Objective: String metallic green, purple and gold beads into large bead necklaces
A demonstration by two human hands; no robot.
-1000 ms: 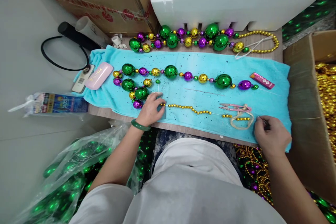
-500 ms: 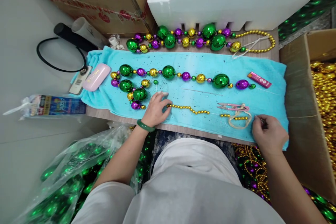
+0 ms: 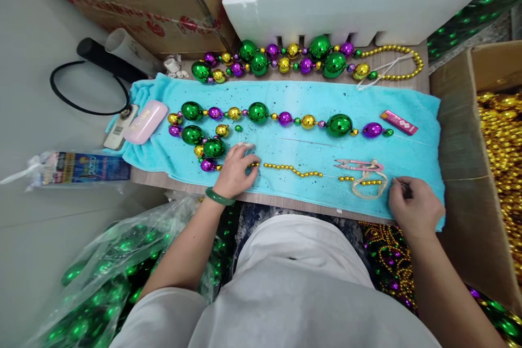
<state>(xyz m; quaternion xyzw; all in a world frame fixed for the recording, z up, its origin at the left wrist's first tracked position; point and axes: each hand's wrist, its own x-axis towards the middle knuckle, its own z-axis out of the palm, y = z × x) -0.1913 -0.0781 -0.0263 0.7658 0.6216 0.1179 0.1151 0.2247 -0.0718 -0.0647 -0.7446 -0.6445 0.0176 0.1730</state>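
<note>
My left hand [image 3: 236, 170] bends over the blue towel, thumb and fingers closed on a few small gold beads of a string. To its right on the same line lies a row of small gold beads [image 3: 292, 168], with a short gap between. Farther along, more gold beads [image 3: 346, 178] pass by pink thread snips [image 3: 359, 165] and a pale looped band [image 3: 369, 189]. At the line's right end my right hand [image 3: 416, 204] is closed in a pinch on the thread. Large green, purple and gold beads [image 3: 258, 113] curve round above my left hand.
A finished-looking bead strand [image 3: 259, 63] lies along the table's back edge before a white foam box [image 3: 346, 11]. Cardboard boxes stand at back left [image 3: 134, 5] and right [image 3: 457, 119]. A pink case [image 3: 145, 122], a small pink packet [image 3: 398, 122] and a needle [image 3: 310, 142] lie on the towel [image 3: 285, 92].
My left hand has slid a little left along the thread with some gold beads, opening a gap to the row behind. My right hand keeps its pinch. The view has shifted slightly.
</note>
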